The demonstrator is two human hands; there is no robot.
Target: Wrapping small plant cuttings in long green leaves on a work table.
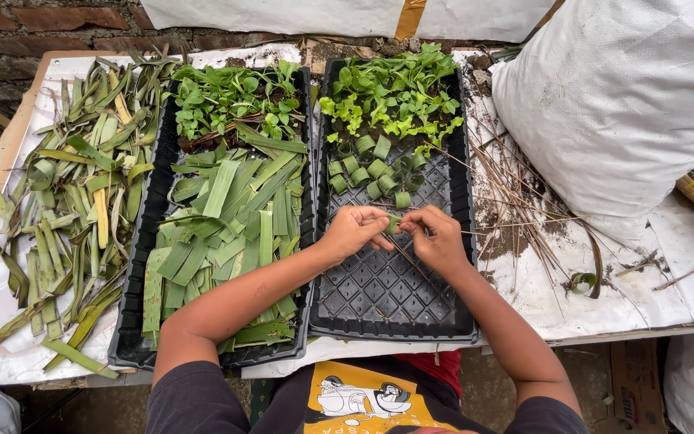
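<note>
Over the black tray (pixel 443 313), I see both hands' fingers (pixel 379 221) pinching a leaf ring (pixel 393 223); roughly a dozen rolled rings (pixel 367 169) done, most cells empty.

A short strip of green leaf (pixel 394 223) is held curled into a small ring between the fingers (pixel 379 233) of both hands, above the upper middle of a black grid tray (pixel 387 297). The strip is glossy and appears to be rolled upright, though most of it is hidden by the fingertips. A thin brown stick (pixel 475 234) is seen running from the ring to the right, apparently pinched there as well.
</note>
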